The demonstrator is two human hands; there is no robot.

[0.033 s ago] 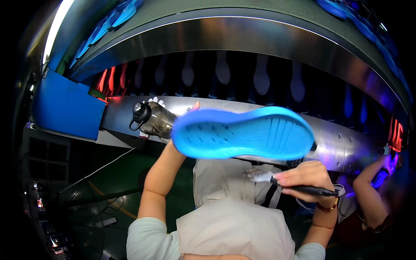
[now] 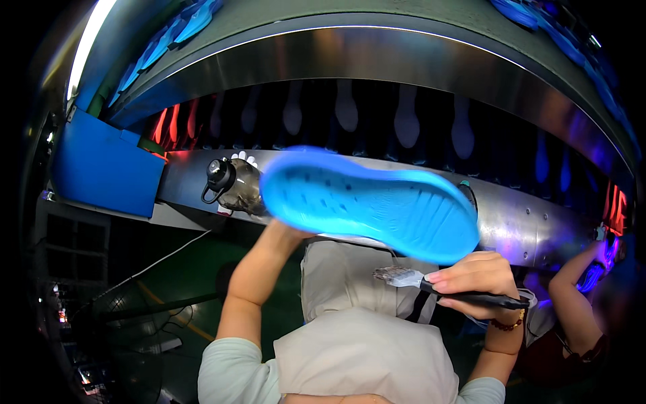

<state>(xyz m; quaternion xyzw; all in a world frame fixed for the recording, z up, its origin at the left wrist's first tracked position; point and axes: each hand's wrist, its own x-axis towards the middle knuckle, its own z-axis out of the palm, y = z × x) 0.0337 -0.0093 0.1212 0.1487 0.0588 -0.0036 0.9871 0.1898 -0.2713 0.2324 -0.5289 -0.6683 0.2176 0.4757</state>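
While the person's beige apron point(image 2: 363, 357) fills bottom centre, with a pale sleeve point(image 2: 232, 370) at each side, 2 hands are up at mid-frame. Left hand point(image 2: 286, 230), left of centre, holds up a blue shoe sole point(image 2: 370, 205); fingers hidden behind it, so can't tell exact grip. Sole sits at centre of frame, cupped face toward camera, right end lower, slightly blurred; dimples toward left end, crosswise ridges toward right. Right hand point(image 2: 474, 279), right of centre, is closed around the black handle of a paintbrush point(image 2: 409, 278), bristles pointing left, just below sole, gap showing between the 2. Right fingers near sole's lower right edge, contact unclear. Beaded bracelet point(image 2: 508, 323) on right wrist.

Beyond: metal ledge point(image 2: 511, 229) across mid-frame; dark see-through bottle point(image 2: 241, 188) with black cap, left of sole. Far right, co-worker's bare arm point(image 2: 575, 289) near purple light. Past ledge, dark opening with a row of grey sole-shaped pieces point(image 2: 406, 118), red-lit ones at its left. Blue box point(image 2: 108, 165) at left. Top of frame: greenish surface point(image 2: 377, 27), blue soles point(image 2: 195, 23) upper left, more upper right.
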